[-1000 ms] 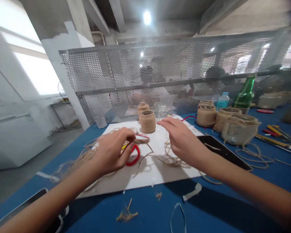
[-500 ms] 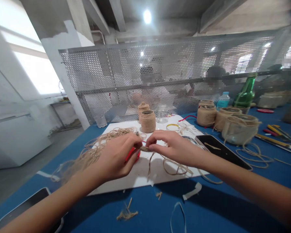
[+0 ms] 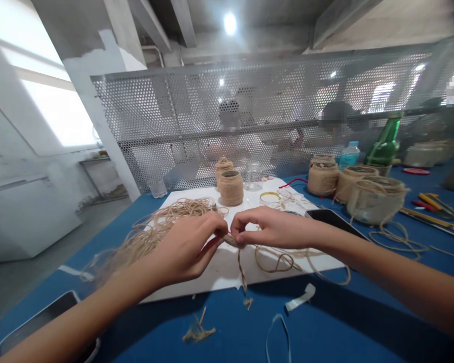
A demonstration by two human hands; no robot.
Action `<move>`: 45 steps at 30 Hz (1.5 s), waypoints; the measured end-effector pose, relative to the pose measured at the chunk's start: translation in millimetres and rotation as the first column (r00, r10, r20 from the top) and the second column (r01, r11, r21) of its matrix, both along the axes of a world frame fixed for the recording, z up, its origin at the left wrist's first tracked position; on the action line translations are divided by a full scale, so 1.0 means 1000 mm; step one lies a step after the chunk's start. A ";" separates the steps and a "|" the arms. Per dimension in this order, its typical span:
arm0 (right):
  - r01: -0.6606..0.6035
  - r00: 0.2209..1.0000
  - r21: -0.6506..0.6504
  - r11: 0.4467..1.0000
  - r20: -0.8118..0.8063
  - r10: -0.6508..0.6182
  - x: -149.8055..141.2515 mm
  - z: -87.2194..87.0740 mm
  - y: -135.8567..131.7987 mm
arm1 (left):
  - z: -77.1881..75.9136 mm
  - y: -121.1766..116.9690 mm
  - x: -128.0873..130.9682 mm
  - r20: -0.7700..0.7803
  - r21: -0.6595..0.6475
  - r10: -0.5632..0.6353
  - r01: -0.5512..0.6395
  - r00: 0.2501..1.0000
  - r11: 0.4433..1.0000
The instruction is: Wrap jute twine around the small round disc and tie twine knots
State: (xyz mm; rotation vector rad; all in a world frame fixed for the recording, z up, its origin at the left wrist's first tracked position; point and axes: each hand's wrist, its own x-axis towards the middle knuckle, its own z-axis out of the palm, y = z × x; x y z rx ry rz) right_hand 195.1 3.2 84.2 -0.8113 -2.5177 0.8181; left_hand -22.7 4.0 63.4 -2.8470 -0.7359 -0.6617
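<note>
blue bench, white sheet on top. twine pile over sheet's left part. left hand and right hand: fingers curled, tips pinched on opposite ends of one twine piece, above sheet. twine-wrapped jar upright beyond. thin strand below piece.

head-worn view, facing forward and down, close

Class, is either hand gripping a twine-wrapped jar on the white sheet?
No, the left hand and right hand both pinch twine in front of the wrapped jars.
</note>
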 end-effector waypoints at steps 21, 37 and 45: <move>-0.247 0.926 -0.499 0.831 -0.375 0.050 -0.002 -0.015 0.008 | -0.006 0.005 0.002 0.123 0.169 -0.113 0.091 0.986 0.981; -0.158 0.904 -0.494 0.855 -0.421 -0.076 0.014 -0.025 0.000 | -0.011 0.004 0.005 0.130 0.243 -0.058 0.025 0.990 0.970; -0.201 0.907 -0.485 0.851 -0.421 -0.025 0.014 -0.027 0.000 | -0.013 0.004 0.007 0.124 0.212 -0.081 0.053 0.989 0.976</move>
